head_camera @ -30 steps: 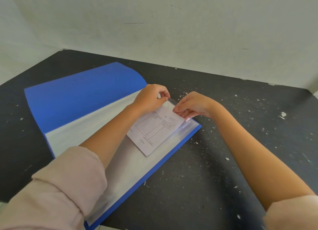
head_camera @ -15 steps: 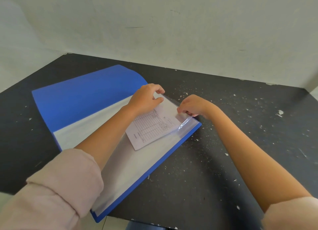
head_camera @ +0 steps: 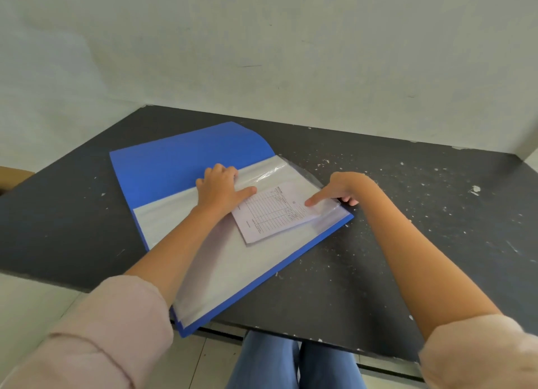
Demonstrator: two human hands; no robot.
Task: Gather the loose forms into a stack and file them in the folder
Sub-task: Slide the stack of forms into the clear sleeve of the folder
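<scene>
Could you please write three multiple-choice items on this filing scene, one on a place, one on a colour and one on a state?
1. Where do the forms lie?
A. on the open folder's clear sleeve page
B. on the bare table
C. on the floor

2. What colour is the folder cover?
A. red
B. blue
C. green

3. How does the right hand meet the forms?
A. it grips them in a fist, lifted clear
B. it is off the table
C. its forefinger presses down near their far corner

Answers: 1 A, the sheets sit on the sleeve between the left hand and the right. 2 B, the raised cover and lower edge are blue. 3 C, one finger is stretched onto the paper and the rest are curled.
</scene>
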